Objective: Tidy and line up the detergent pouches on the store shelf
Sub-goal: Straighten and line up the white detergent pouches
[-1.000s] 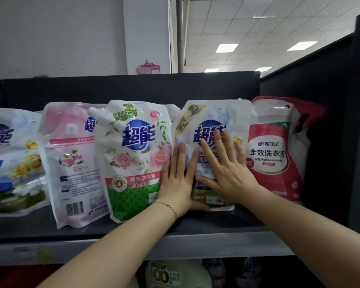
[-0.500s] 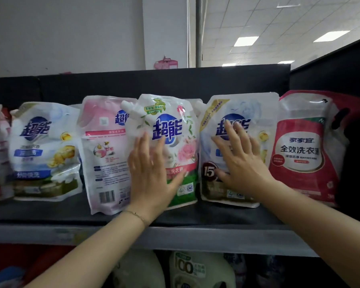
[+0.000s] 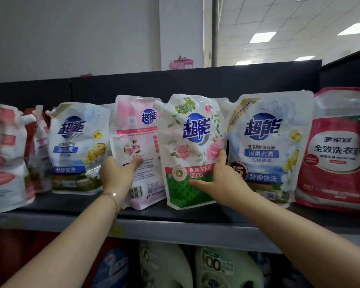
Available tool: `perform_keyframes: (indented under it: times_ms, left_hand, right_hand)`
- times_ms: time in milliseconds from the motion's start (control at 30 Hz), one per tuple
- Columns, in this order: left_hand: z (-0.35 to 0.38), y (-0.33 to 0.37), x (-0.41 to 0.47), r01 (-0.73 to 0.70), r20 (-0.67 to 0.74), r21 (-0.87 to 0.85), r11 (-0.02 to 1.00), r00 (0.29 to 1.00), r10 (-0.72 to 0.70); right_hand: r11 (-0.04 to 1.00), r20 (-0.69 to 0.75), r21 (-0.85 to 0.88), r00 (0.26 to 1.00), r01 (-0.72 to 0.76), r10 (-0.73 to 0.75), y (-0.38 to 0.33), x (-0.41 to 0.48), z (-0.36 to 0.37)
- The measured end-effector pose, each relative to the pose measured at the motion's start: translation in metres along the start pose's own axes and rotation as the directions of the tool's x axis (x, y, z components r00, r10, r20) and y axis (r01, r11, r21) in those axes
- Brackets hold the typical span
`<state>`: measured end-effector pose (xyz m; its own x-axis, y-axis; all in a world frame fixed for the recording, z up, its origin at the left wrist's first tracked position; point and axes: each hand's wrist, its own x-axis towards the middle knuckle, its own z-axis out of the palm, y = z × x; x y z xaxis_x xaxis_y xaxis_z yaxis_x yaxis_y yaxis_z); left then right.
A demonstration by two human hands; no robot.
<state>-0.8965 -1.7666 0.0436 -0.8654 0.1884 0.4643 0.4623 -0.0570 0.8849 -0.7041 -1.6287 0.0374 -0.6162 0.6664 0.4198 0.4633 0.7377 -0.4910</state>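
Several detergent pouches stand in a row on the top shelf (image 3: 175, 215). My right hand (image 3: 220, 179) grips the right edge of the rose-print pouch with the green bottom (image 3: 187, 154), thumb on its front. My left hand (image 3: 116, 173) holds the left edge of the pink pouch (image 3: 137, 134), which shows its back with a barcode and is partly covered by the rose-print pouch. A blue-and-white pouch (image 3: 266, 142) stands to the right, then a red pouch (image 3: 337, 150). Another blue-and-white pouch (image 3: 79, 142) stands left of the pink one.
Red-and-white pouches (image 3: 6, 154) crowd the far left of the shelf. A black back panel (image 3: 195, 82) rises behind the row, and a black side panel closes the right end. Large white jugs (image 3: 227, 269) sit on the shelf below.
My right hand left the blue-and-white pouch and took the right edge of the rose-print pouch. My left hand moved left from the rose-print pouch to the pink pouch. The camera swung left.
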Motion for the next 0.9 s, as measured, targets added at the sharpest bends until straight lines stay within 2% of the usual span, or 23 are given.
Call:
perform_keyframes:
  times_ms: [100, 267, 433, 500, 567, 600, 633, 667, 700, 733, 800, 833, 900]
  left_hand:
    - [-0.014, -0.003, 0.006, -0.012, -0.062, -0.041, 0.999, 0.998, 0.010]
    - [-0.048, -0.024, 0.024, -0.096, -0.205, -0.001, 0.995, 0.974, 0.094]
    - [-0.065, -0.037, 0.036, -0.109, -0.262, 0.110, 0.988, 0.956, 0.135]
    - [-0.066, -0.032, 0.028, -0.216, -0.312, 0.219, 0.952, 0.909, 0.278]
    - [-0.064, -0.023, 0.013, -0.413, -0.322, 0.383, 0.826, 0.779, 0.538]
    - [-0.061, -0.018, 0.003, -0.509, -0.285, 0.397, 0.763, 0.722, 0.630]
    - [-0.054, -0.013, -0.006, -0.592, -0.224, 0.357, 0.722, 0.697, 0.682]
    - [-0.046, -0.007, -0.015, -0.642, -0.139, 0.274, 0.717, 0.711, 0.689]
    - [-0.037, 0.000, -0.025, -0.639, -0.022, 0.178, 0.749, 0.758, 0.652]
    - [-0.027, 0.004, -0.034, -0.590, 0.125, 0.103, 0.801, 0.807, 0.578]
    - [-0.004, 0.004, -0.051, -0.428, 0.367, 0.042, 0.903, 0.847, 0.385]
    - [0.005, 0.002, -0.055, -0.373, 0.413, 0.026, 0.927, 0.849, 0.330]
    - [0.020, -0.004, -0.057, -0.338, 0.421, -0.001, 0.941, 0.853, 0.307]
  right_hand:
    - [0.998, -0.048, 0.056, 0.999, 0.000, 0.003, 0.000, 0.001, 0.007]
    - [0.981, -0.115, 0.194, 0.993, -0.007, 0.030, -0.005, 0.002, 0.016]
    - [0.978, -0.092, 0.210, 0.995, -0.022, 0.042, -0.015, 0.000, 0.026]
    - [0.966, -0.042, 0.259, 0.999, -0.012, 0.024, -0.014, -0.001, 0.024]
    - [0.951, 0.007, 0.308, 0.999, -0.033, 0.032, -0.008, 0.000, 0.020]
    - [0.950, 0.018, 0.309, 0.999, -0.046, 0.043, -0.005, 0.002, 0.017]
    - [0.951, 0.020, 0.305, 0.999, -0.053, 0.049, -0.003, 0.002, 0.015]
    - [0.950, 0.029, 0.308, 0.998, -0.057, 0.050, -0.001, 0.003, 0.013]
    - [0.945, 0.044, 0.323, 0.998, -0.057, 0.046, 0.001, 0.003, 0.013]
    - [0.934, 0.062, 0.353, 0.997, -0.058, 0.038, 0.001, 0.003, 0.013]
    - [0.908, 0.084, 0.414, 0.996, -0.062, 0.030, 0.002, 0.001, 0.016]
    - [0.902, 0.075, 0.428, 0.997, -0.058, 0.029, 0.002, 0.000, 0.017]
    - [0.894, 0.036, 0.444, 0.998, -0.058, 0.047, 0.004, -0.002, 0.021]
